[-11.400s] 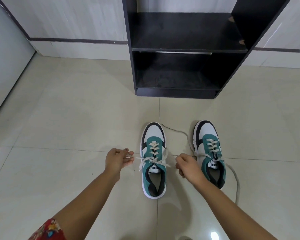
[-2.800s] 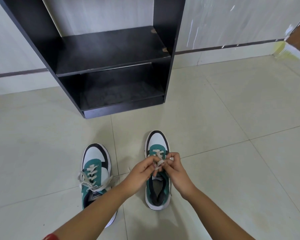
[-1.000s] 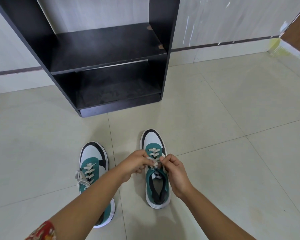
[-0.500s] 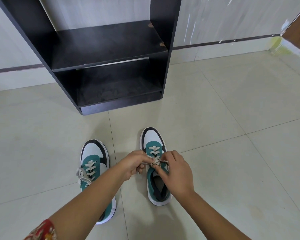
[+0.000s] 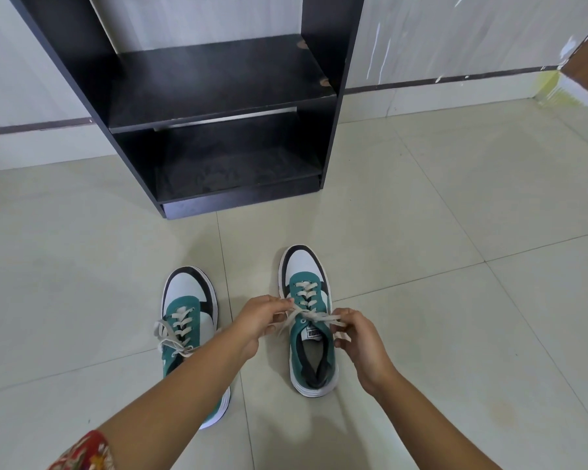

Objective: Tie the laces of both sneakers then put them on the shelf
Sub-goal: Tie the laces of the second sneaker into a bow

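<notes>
Your two sneakers sit side by side on the floor (image 5: 455,300), toes pointing away from you: the left sneaker (image 5: 187,320) a little nearer, the right sneaker (image 5: 308,320) a little farther. Beyond them, against the wall (image 5: 455,39), stands the shelf (image 5: 218,86). Your left hand (image 5: 260,317) is just left of the right sneaker's laces (image 5: 311,315), your right hand (image 5: 360,337) just right of them

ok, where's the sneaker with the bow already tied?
On the floor tiles, lower centre-left of the head view: the tied sneaker sits left of the other sneaker, partly under the left forearm.
</notes>
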### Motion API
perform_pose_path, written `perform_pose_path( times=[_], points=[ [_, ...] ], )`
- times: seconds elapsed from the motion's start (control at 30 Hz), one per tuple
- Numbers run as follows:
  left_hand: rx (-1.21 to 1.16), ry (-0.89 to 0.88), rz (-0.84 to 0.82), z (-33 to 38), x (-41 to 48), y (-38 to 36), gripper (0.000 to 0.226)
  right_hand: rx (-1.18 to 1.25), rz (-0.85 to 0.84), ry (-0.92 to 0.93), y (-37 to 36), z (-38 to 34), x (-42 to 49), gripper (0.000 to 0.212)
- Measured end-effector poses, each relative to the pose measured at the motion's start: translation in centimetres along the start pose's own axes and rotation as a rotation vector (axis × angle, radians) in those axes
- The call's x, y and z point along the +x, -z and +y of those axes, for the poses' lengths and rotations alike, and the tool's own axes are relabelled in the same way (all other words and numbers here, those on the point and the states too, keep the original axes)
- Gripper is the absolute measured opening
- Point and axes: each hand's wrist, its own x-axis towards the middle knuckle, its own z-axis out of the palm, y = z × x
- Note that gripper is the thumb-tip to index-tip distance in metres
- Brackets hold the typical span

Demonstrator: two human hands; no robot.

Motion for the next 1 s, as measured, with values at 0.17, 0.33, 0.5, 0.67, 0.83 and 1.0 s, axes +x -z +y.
perform_pose_path(
  times=[0.17,0.33,0.5,0.67,0.83,1.0],
  points=[
    [-0.385,0.151,-0.075,-1.7,-0.2,0.1,0.013,0.612,-0.047,-0.107,0.4,1.1,0.2,0.014],
    [-0.448,0.164,-0.027,-1.5,0.0,0.4,0.028,0.718,-0.042,-0.109,-0.3,1.2,1.0,0.021],
    [-0.481,0.167,0.097,-1.8,1.0,0.4,0.033,0.796,0.014,-0.117,0.2,2.0,1.6,0.028],
    [-0.470,0.172,0.139,-1.8,1.7,0.6,0.025,0.793,0.089,-0.162,0.7,1.8,2.2,0.030],
    [-0.491,0.195,0.124,-1.4,1.8,0.6,0.025,0.762,0.110,-0.172,1.8,1.4,2.8,0.032],
    [-0.477,0.165,0.151,-1.9,1.4,0.0,0.023,0.734,0.104,-0.191,2.1,1.8,2.5,0.032]
  ],
)
